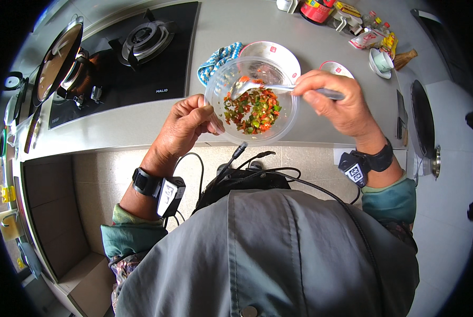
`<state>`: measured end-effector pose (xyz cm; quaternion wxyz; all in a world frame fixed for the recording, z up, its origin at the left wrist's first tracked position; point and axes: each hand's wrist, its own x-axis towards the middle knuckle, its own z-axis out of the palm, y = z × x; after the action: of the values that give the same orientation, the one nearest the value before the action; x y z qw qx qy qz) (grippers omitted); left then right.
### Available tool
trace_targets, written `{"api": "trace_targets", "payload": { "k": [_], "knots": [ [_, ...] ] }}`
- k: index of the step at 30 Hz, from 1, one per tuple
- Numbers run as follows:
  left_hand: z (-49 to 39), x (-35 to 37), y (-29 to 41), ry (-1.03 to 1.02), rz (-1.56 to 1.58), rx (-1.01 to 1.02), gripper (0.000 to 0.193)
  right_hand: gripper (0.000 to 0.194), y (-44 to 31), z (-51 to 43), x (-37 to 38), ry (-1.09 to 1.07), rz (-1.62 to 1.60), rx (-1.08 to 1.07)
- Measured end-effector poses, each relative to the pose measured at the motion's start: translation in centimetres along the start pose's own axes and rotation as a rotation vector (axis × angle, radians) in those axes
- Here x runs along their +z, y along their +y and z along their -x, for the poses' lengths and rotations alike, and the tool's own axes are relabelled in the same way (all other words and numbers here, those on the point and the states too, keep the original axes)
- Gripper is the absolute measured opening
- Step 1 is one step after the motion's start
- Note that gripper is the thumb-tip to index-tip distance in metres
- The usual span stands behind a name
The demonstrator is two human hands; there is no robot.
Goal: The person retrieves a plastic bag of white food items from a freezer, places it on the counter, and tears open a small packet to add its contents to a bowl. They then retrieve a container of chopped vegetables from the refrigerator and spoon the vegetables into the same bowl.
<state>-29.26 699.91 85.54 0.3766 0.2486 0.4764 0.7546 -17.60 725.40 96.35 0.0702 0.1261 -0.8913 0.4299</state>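
My left hand [189, 121] grips the near left rim of a clear plastic bowl [290, 119], held over the counter's front edge. Chopped red and green peppers [256, 113] lie in its bottom. In my right hand [333, 99] is a metal spoon [276, 87] by its handle, its head inside the bowl above the peppers. Just behind the plastic bowl stands a white bowl with a red rim [288, 57], partly hidden by it. A blue and white knitted cloth [220, 59] lies at its left. A smaller red-rimmed bowl [335, 68] shows behind my right hand.
At the left, a wok [58, 63] sits over a lit burner of the black gas hob [161, 77], its handle towards the front edge. Jars, bottles and packets [369, 39] stand at the back right, near a green cup [383, 61] and a brush [406, 59]. Cables hang below the counter.
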Motion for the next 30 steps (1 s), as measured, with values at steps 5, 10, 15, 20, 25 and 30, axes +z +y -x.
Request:
{"api": "trace_targets", "payload": {
  "k": [5, 10, 15, 20, 25, 30],
  "knots": [
    [0.0, -0.3, -0.2, 0.003, 0.033, 0.004, 0.018, 0.013, 0.0, -0.9, 1.0, -0.118, -0.031, -0.185],
    [0.3, -0.7, -0.4, 0.028, 0.040, 0.004, 0.019, 0.012, -1.0, -0.5, -1.5, -0.190, 0.031, -0.129],
    [0.4, -0.8, -0.6, 0.036, 0.071, 0.008, 0.019, 0.012, -1.0, -0.5, -2.7, -0.003, 0.155, -0.212],
    [0.6, -0.9, -0.7, 0.043, 0.045, 0.019, 0.020, 0.017, -1.7, -0.2, -2.0, 0.087, 0.155, -0.099],
    [0.9, -1.5, -0.6, 0.010, 0.031, 0.035, 0.018, 0.016, -2.7, -0.1, -2.3, 0.063, 0.199, -0.026],
    [1.3, -2.2, -0.3, -0.017, -0.069, 0.041, 0.020, 0.014, -2.9, -0.9, -2.9, -0.084, 0.330, -0.232]
  ]
}}
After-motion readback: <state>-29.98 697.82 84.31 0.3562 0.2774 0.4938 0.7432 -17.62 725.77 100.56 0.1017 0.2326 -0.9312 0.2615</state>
